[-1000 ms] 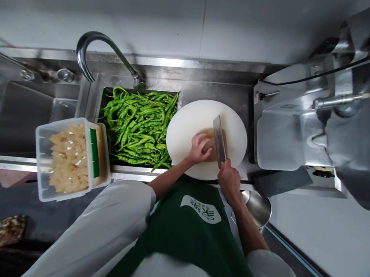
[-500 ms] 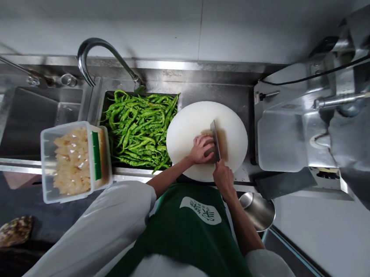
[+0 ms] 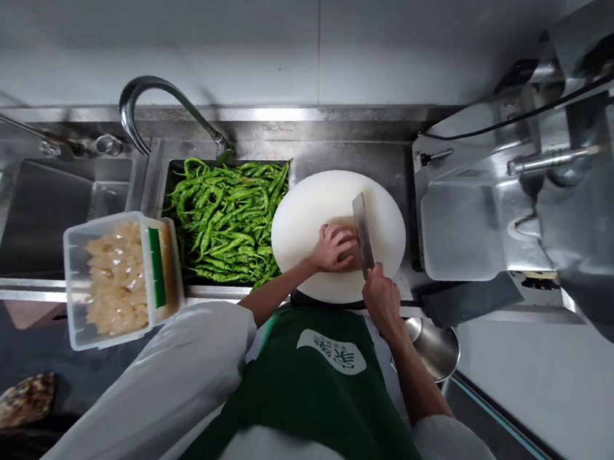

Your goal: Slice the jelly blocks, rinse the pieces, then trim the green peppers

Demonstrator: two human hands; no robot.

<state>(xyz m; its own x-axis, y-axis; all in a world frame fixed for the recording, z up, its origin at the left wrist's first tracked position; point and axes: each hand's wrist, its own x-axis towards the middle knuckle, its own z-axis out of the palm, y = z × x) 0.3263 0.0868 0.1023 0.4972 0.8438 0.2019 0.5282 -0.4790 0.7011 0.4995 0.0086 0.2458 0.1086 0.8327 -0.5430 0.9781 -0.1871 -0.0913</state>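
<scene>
On a round white cutting board (image 3: 301,211), my left hand (image 3: 332,249) presses down with curled fingers on a flat, pale brown piece of food (image 3: 347,227). The hand hides most of that piece, and its kind cannot be made out. My right hand (image 3: 382,295) is closed round the handle of a cleaver (image 3: 362,230). Its broad blade leans over just to the right of my left fingertips, beside the food. Left of the board, long green peppers (image 3: 225,221) fill a sink basin.
A clear plastic tub (image 3: 73,271) of pale, chunky food stands at the counter's front edge on the left. A curved faucet (image 3: 171,91) rises behind the peppers. A metal slicing machine (image 3: 578,207) is at the right, with a steel pot (image 3: 437,350) below the counter edge.
The cleaver has shifted right, away from my left fingers, and its blade is tilted so more of its side shows. My left hand stays on the food. The whole view has moved slightly.
</scene>
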